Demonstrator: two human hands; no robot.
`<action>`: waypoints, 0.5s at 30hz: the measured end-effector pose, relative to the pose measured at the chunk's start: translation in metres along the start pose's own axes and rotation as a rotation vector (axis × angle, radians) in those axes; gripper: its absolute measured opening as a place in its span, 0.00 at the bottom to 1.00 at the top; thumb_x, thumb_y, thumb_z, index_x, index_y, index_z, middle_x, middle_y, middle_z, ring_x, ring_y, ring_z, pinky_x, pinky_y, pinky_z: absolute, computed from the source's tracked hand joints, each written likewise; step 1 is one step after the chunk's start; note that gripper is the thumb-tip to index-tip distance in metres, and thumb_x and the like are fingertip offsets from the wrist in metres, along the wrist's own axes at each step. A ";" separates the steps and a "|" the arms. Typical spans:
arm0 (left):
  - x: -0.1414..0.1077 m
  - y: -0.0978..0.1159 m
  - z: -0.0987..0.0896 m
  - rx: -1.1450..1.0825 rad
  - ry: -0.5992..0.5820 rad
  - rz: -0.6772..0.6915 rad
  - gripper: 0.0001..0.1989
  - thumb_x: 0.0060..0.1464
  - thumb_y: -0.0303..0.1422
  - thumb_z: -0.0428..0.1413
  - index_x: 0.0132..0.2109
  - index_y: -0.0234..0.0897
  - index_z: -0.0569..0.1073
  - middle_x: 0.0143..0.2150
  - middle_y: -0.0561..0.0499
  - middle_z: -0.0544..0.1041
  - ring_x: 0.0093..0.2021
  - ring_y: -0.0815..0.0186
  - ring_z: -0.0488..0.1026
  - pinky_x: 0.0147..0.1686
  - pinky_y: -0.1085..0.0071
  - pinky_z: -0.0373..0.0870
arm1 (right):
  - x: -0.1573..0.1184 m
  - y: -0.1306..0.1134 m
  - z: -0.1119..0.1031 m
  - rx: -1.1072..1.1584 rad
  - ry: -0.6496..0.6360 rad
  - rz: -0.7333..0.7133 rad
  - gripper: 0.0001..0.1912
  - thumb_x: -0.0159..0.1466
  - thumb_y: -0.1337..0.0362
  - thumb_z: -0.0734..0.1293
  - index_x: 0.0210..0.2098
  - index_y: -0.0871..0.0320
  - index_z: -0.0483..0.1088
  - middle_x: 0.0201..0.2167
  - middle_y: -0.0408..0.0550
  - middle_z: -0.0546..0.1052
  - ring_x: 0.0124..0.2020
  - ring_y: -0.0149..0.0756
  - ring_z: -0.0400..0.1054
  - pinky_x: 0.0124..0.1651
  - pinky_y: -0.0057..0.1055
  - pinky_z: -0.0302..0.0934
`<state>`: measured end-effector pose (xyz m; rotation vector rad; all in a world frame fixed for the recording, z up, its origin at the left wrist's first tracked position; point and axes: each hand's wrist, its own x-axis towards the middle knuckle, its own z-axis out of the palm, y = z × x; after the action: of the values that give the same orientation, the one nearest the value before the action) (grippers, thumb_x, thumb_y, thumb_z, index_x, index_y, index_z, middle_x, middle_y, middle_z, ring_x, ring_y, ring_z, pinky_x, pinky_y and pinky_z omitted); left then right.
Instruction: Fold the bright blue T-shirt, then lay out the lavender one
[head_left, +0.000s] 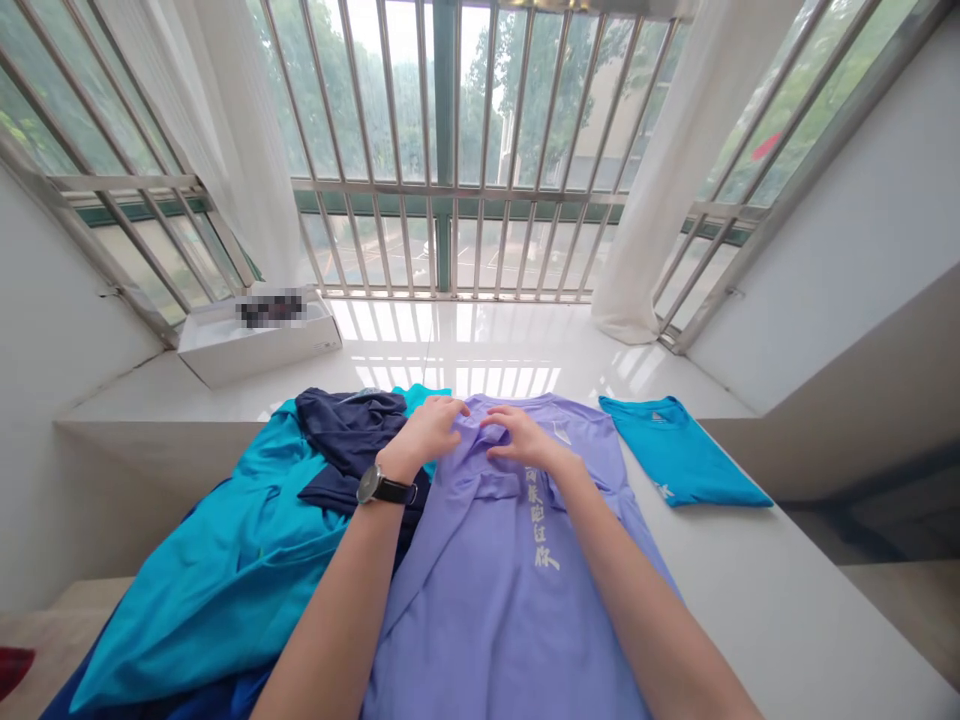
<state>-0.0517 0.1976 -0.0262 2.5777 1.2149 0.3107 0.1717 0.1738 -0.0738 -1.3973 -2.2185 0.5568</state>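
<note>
A lavender T-shirt (480, 580) lies spread out with white lettering down its front and some wrinkles near the top. Over its upper left part is my left hand (426, 432), with a watch (377, 487) on the wrist. My right hand (523, 438) faces it from the right, above the shirt's upper middle. Both hands have curved fingers, with a gap between thumb and fingers and no cloth visible between them. Whether the fingertips touch the fabric I cannot tell.
Left of the shirt is a heap of clothes: a turquoise garment (232, 560) and a dark navy garment (349, 430). A folded blue T-shirt (679, 455) lies at right on the white surface (780, 600). Behind are a white box (262, 350), curtains (637, 240) and a barred window.
</note>
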 end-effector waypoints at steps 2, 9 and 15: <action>0.002 0.000 0.009 0.012 0.004 -0.040 0.19 0.53 0.27 0.54 0.53 0.38 0.73 0.56 0.45 0.75 0.59 0.53 0.66 0.58 0.61 0.64 | 0.002 0.000 0.002 -0.017 0.044 -0.010 0.14 0.52 0.67 0.76 0.39 0.55 0.77 0.50 0.51 0.74 0.54 0.44 0.67 0.59 0.40 0.59; 0.001 -0.002 0.027 0.161 -0.051 -0.139 0.16 0.60 0.32 0.50 0.54 0.36 0.72 0.55 0.39 0.74 0.58 0.48 0.66 0.54 0.52 0.64 | -0.002 0.001 -0.001 -0.022 -0.019 0.217 0.08 0.58 0.58 0.72 0.27 0.56 0.76 0.27 0.45 0.78 0.30 0.36 0.70 0.37 0.31 0.63; 0.001 -0.003 0.034 0.215 -0.004 -0.149 0.15 0.60 0.34 0.51 0.53 0.38 0.72 0.54 0.40 0.74 0.55 0.48 0.66 0.51 0.54 0.64 | 0.004 -0.002 0.014 0.026 0.030 0.277 0.07 0.58 0.60 0.70 0.31 0.56 0.77 0.26 0.44 0.77 0.29 0.34 0.68 0.36 0.30 0.61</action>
<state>-0.0428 0.1953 -0.0596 2.6415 1.5036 0.1514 0.1610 0.1751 -0.0840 -1.7000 -2.0001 0.6503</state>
